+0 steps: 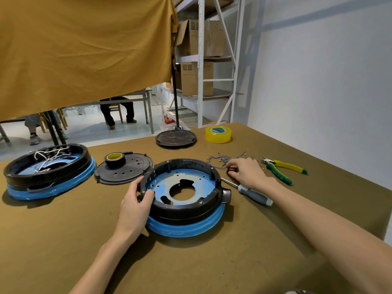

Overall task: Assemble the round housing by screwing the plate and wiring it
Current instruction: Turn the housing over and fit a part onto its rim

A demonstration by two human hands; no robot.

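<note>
A round black housing (191, 211) with a blue lower band sits at the table's middle. Inside it lies a blue-filmed metal plate (182, 181) with a central cutout. My left hand (135, 202) grips the housing's left rim, thumb over the edge. My right hand (246, 172) is to the right of the housing, its fingers pinching a small red and black part (231, 170). Thin blue wires with small brass terminals (222, 159) lie scattered just beyond that hand. A grey-handled screwdriver (252, 193) lies under my right wrist.
A second housing with white wires (46, 172) stands at the left. A black cover (125, 172) carries a roll of dark tape (114, 159). Yellow-green pliers (280, 169), a yellow tape roll (218, 134) and a black stand base (176, 138) lie farther back. A white wall rises on the right.
</note>
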